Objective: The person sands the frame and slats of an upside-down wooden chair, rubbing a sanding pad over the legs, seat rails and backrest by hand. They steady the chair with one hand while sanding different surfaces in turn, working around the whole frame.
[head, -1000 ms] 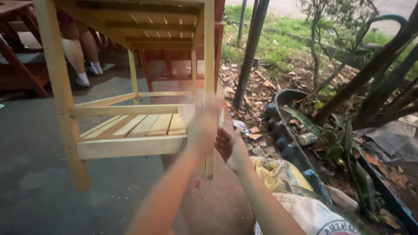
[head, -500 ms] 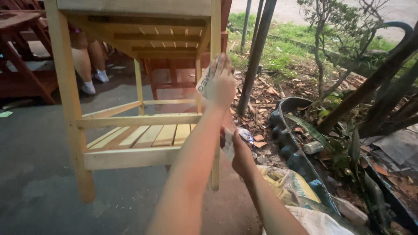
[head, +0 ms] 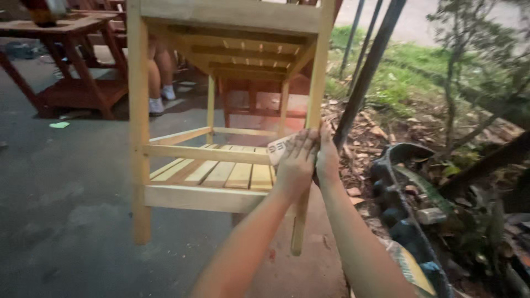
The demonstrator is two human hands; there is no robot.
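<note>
A: Starting big: pale wooden frame [head: 221, 165], unpainted, slatted lower shelf [head: 221, 174], tilted up off the dark pavement [head: 66, 221]. Fills most of the view.

B: Behind it?

A: Red-brown wooden desk [head: 72, 60] top left, someone's bare legs in white shoes [head: 157, 105] behind the frame. Right side: grass, dead leaves, dark slanting poles [head: 370, 72], plants.

B: Hands?

A: Both at the frame's near right leg [head: 312, 127], about mid-height. Left hand [head: 295, 165] is flat against the leg, fingers spread upward, pressing a piece of sandpaper [head: 281, 149] onto the wood. So grasping the paper, pinned under the palm; its pale backing sticks out to the left.

B: Right hand?

A: Right hand [head: 327, 160] is on the far side of the same leg, wrapped round it, just beside the left hand. Fingers mostly hidden behind the leg, but it's clasping the wood.

B: Leg touching ground?

A: Lower end hangs clear of the reddish ground [head: 287, 270].
</note>
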